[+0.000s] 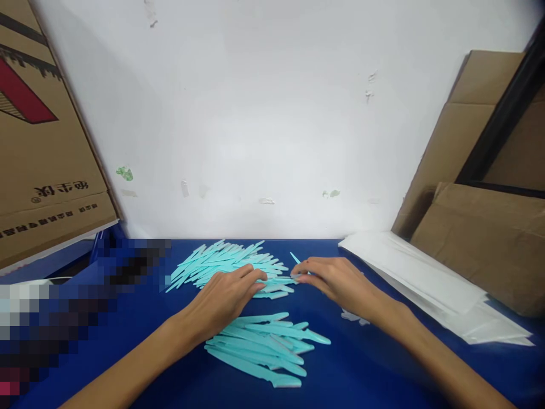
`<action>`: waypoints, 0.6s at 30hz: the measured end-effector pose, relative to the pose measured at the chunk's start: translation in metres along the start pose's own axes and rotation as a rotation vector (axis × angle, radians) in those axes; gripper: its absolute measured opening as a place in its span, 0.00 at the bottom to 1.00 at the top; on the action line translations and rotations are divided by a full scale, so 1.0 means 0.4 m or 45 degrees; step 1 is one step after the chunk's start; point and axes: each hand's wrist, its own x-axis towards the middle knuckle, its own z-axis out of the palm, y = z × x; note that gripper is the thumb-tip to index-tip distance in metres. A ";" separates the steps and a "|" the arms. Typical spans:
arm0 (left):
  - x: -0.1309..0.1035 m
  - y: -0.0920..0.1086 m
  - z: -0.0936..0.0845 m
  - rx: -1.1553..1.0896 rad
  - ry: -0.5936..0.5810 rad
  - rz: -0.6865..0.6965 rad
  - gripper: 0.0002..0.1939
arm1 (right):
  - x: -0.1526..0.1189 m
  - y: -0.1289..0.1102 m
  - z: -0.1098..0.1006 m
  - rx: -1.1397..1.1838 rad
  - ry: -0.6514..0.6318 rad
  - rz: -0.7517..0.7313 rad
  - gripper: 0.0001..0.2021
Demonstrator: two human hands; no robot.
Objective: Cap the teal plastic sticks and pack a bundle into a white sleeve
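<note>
Two bare forearms (153, 346) come in from the lower corners and slant inward over the blue tabletop (170, 375). Between them, nearest the person, lies a loose bunch of turquoise blades (264, 343), mostly running left to right. Beneath the right forearm, some small translucent pieces (355, 317) lie partly covered.

The left hand (234, 292) is palm down, its wrist beside the near bunch, its back arched and its fingers bent toward the right, over the front edge of a larger turquoise heap (225, 261). Its thumb lies just below the forefinger; whether they clamp anything I cannot tell.

The right hand (326, 276) faces it, knuckles up, fingers curled and bunched near the thumb at the heap's right end. A slim turquoise tip (294, 257) shows above those fingers; whether they grip it I cannot tell.

The heap spreads back toward the white wall (272, 125). White sheets (417, 272) lie at the right, below brown cardboard (481, 244).
</note>
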 end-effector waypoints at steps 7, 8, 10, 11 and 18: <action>-0.002 0.008 -0.002 -0.028 0.058 0.045 0.13 | 0.000 -0.031 0.021 0.077 0.014 -0.029 0.15; -0.003 0.011 0.001 -0.041 0.061 0.066 0.13 | 0.000 -0.037 0.027 0.100 0.025 -0.042 0.15; -0.005 0.019 0.007 -0.065 0.070 0.104 0.14 | 0.001 -0.049 0.039 0.154 0.047 -0.064 0.15; -0.006 0.023 0.009 -0.071 0.079 0.119 0.14 | 0.001 -0.056 0.044 0.176 0.055 -0.073 0.15; 0.004 0.021 0.004 -0.015 0.205 0.031 0.13 | 0.004 -0.058 0.014 -0.027 0.128 0.073 0.17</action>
